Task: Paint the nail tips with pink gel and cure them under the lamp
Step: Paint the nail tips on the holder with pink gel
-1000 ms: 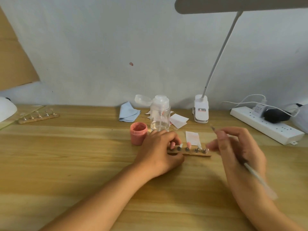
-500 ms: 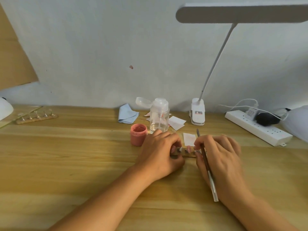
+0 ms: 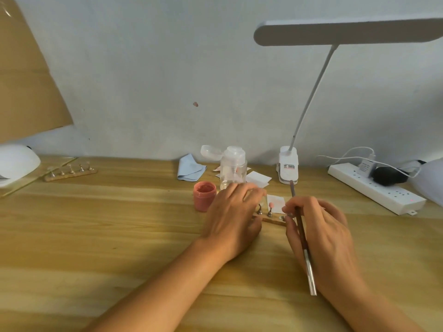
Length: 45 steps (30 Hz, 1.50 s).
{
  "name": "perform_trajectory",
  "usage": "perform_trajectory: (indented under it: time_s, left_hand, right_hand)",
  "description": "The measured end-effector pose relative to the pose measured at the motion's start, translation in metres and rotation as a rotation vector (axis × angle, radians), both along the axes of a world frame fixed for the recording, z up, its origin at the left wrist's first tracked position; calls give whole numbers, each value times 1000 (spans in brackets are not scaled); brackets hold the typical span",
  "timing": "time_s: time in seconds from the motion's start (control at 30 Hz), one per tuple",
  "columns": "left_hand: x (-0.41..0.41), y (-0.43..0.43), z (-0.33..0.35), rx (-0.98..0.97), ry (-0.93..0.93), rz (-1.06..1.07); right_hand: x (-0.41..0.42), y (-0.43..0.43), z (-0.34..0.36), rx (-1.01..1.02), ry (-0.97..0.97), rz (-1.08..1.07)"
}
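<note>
A wooden nail holder (image 3: pixel 273 220) lies on the desk with small metal stands; one stand carries a pink-painted nail tip (image 3: pixel 271 204). My left hand (image 3: pixel 233 213) covers the holder's left end and grips it, thumb on the near side. My right hand (image 3: pixel 320 232) holds a thin brush (image 3: pixel 302 238), handle towards me, and its fingertips touch the holder's right end. An open jar of pink gel (image 3: pixel 205 196) stands just left of my left hand. The white curing lamp (image 3: pixel 16 161) sits at the far left edge.
A second nail holder (image 3: pixel 72 172) lies near the curing lamp. Behind my hands are a clear pump bottle (image 3: pixel 233 168), a blue cloth (image 3: pixel 189 167), white paper pads (image 3: pixel 259 179) and a clip desk lamp (image 3: pixel 288 166). A power strip (image 3: pixel 374 188) lies at the right.
My right hand came down from mid-air with the brush and settled at the holder's right end. My left hand stayed on the holder, its fingers shifting to uncover the pink tip.
</note>
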<state>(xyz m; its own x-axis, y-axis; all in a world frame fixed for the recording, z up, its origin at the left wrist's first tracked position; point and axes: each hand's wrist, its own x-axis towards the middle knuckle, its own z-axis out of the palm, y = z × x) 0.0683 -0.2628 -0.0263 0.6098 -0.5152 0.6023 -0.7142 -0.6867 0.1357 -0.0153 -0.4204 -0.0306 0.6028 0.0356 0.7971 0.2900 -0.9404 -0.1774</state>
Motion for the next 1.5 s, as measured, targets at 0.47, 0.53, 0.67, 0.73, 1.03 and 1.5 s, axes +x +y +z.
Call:
perform_trajectory:
  time_s: [0.47,0.53,0.67,0.73,1.03,1.5]
  left_hand:
    - [-37,29,8,-313,764,-396]
    - [-35,39,5,-302,753,-394]
    - [-22,57,8,-339,692,-318]
    - [-16,65,6,-358,661,-223]
    - [0,81,-2,-359,650,-134]
    - [6,87,-10,-196,543,-8]
  right_hand:
    - [-21,25,4,10,88,320]
    - [-21,31,6,-70,82,309]
    - [-15,46,19,-120,87,271]
    - [-9,59,35,157,217,303]
    - [76,99,74,623,548,213]
    - [102,103,51,422,531,46]
